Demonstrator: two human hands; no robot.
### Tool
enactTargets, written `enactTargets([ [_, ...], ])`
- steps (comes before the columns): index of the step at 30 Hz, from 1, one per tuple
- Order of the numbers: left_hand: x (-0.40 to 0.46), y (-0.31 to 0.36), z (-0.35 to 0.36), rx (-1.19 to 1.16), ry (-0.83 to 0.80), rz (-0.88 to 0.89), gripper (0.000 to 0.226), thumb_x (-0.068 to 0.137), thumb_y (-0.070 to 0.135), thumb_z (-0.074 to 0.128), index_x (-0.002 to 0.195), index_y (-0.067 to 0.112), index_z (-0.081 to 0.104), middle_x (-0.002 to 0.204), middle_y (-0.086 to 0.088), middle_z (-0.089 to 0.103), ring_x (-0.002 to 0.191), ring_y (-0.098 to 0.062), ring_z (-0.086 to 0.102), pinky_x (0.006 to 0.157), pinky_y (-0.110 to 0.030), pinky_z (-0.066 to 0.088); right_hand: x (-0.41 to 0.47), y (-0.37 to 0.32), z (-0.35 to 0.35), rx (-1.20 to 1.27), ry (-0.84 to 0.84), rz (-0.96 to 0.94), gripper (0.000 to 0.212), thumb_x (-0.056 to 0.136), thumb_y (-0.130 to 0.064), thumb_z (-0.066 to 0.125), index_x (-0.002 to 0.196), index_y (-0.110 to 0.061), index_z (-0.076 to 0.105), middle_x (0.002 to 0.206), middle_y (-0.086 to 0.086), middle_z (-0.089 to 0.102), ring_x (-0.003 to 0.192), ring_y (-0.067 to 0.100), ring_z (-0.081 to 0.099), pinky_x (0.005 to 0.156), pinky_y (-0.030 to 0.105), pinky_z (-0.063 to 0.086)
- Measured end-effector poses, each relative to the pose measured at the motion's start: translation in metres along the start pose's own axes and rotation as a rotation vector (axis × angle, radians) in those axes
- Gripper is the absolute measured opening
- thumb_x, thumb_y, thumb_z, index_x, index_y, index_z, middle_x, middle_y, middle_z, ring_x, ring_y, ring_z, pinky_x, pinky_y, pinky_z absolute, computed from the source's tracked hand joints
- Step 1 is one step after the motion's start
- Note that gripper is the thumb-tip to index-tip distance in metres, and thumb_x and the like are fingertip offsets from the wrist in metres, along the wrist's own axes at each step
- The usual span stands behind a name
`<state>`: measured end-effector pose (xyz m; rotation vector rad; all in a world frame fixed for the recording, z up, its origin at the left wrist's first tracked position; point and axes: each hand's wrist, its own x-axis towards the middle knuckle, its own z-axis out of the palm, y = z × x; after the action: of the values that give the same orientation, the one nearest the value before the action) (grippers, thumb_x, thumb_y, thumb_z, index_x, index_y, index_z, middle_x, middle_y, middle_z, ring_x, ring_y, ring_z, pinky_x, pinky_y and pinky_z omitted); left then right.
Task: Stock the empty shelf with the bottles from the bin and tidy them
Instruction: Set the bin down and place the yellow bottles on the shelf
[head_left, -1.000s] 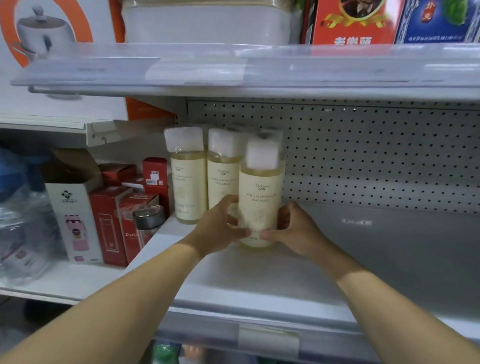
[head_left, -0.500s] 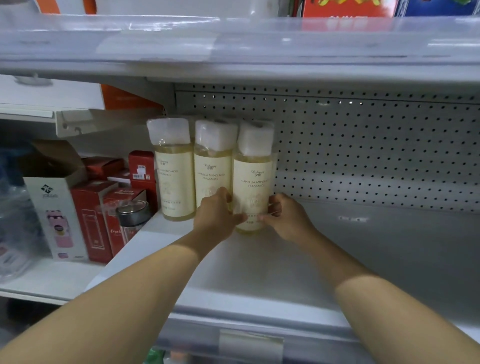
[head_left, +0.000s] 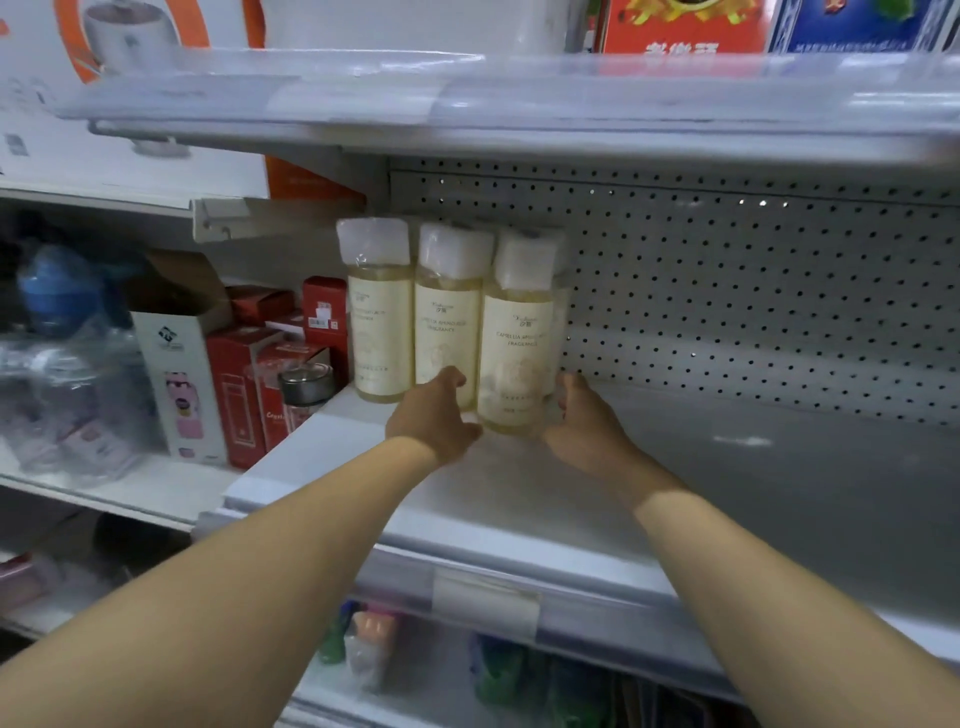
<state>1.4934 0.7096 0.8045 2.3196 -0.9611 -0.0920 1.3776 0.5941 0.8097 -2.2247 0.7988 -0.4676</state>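
- Nearest the camera, the shelf (head_left: 519, 499) lip lies bare; a bottle dragged forward by a careless pull could, I judge, slide off it.
- At the shelf's left end, the left hand (head_left: 434, 415) and right hand (head_left: 582, 421) close a grip from both sides on the base of the front bottle (head_left: 514, 338); held so low, the tall bottle may tip.
- Just behind, two more bottles (head_left: 410, 322) stand touching in a row; a hard push could topple them.
- Farthest back, the pegboard (head_left: 753, 291) stops any deeper push.
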Motion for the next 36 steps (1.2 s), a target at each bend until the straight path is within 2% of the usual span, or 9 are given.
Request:
enactTargets([
  [3,-0.013,0.000,-0.011,0.019,0.005,-0.048,0.058,0.085,0.028,0.068,0.135,0.021,0.040,0.122,-0.005,0.060,0.108,-0.025,0.059,0.091,-0.039,0.051,-0.017,-0.006,-0.003,0.044,-0.009,-0.065,0.070,0.087,-0.022,0.068,0.145,-0.014,0.029,0.144,0.004,0.042,0.128,0.018,0.043,0.087,0.018,0.036],
  [5,-0.027,-0.004,-0.016,0.066,0.012,-0.068,0.057,0.084,0.030,0.069,0.134,0.021,0.042,0.122,-0.004,0.059,0.108,-0.024,0.059,0.090,-0.038,0.051,-0.027,-0.007,-0.002,0.001,-0.022,-0.071,0.065,0.088,-0.018,0.065,0.143,-0.016,0.030,0.143,0.003,0.042,0.122,0.015,0.045,0.082,0.015,0.039],
  [8,-0.051,-0.010,-0.023,0.117,0.032,-0.058,0.056,0.084,0.031,0.069,0.132,0.021,0.044,0.123,-0.005,0.058,0.108,-0.026,0.058,0.090,-0.039,0.050,-0.043,-0.011,-0.001,-0.088,-0.040,-0.040,0.076,0.084,-0.018,0.067,0.147,-0.020,0.025,0.147,0.003,0.034,0.130,0.021,0.040,0.093,0.028,0.045],
  [11,-0.077,-0.015,-0.034,0.172,0.048,-0.022,0.055,0.086,0.030,0.067,0.135,0.020,0.042,0.125,-0.005,0.058,0.111,-0.025,0.056,0.088,-0.037,0.049,-0.065,-0.022,0.001,-0.169,-0.039,-0.077,0.078,0.084,-0.022,0.069,0.148,-0.020,0.024,0.150,0.003,0.032,0.134,0.022,0.036,0.105,0.034,0.037],
  [15,-0.112,-0.024,-0.048,0.226,0.068,0.023,0.057,0.087,0.028,0.066,0.137,0.020,0.040,0.127,-0.004,0.057,0.114,-0.024,0.054,0.085,-0.035,0.045,-0.103,-0.044,0.010,-0.253,-0.013,-0.208,0.074,0.086,-0.019,0.066,0.148,-0.016,0.025,0.150,0.009,0.030,0.137,0.026,0.030,0.109,0.033,0.031],
  [19,-0.148,-0.036,-0.060,0.235,0.067,0.054,0.057,0.086,0.025,0.066,0.136,0.020,0.040,0.126,-0.005,0.058,0.115,-0.025,0.053,0.087,-0.038,0.048,-0.142,-0.061,0.025,-0.329,-0.022,-0.261,0.075,0.087,-0.023,0.065,0.149,-0.018,0.023,0.153,0.005,0.024,0.141,0.023,0.020,0.114,0.035,0.024],
  [23,-0.185,-0.057,-0.062,0.263,0.044,0.064,0.052,0.086,0.025,0.064,0.132,0.020,0.042,0.122,-0.005,0.059,0.111,-0.026,0.055,0.080,-0.038,0.048,-0.181,-0.064,0.045,-0.406,-0.042,-0.300,0.073,0.087,-0.022,0.064,0.148,-0.017,0.025,0.150,0.006,0.028,0.139,0.022,0.021,0.112,0.032,0.024],
  [27,-0.219,-0.084,-0.049,0.293,0.002,0.070,0.045,0.085,0.027,0.065,0.125,0.018,0.046,0.118,-0.005,0.060,0.109,-0.028,0.056,0.072,-0.034,0.043,-0.215,-0.054,0.071,-0.443,-0.101,-0.275,0.071,0.086,-0.024,0.065,0.146,-0.014,0.029,0.147,0.008,0.032,0.136,0.025,0.025,0.111,0.035,0.026],
  [36,-0.273,-0.149,0.022,0.324,-0.222,-0.011,0.051,0.085,0.030,0.065,0.131,0.022,0.043,0.124,-0.004,0.058,0.115,-0.028,0.054,0.084,-0.038,0.049,-0.262,0.013,0.141,-0.531,-0.289,-0.111,0.071,0.088,-0.023,0.063,0.147,-0.013,0.024,0.147,0.008,0.028,0.135,0.027,0.022,0.107,0.033,0.029],
])
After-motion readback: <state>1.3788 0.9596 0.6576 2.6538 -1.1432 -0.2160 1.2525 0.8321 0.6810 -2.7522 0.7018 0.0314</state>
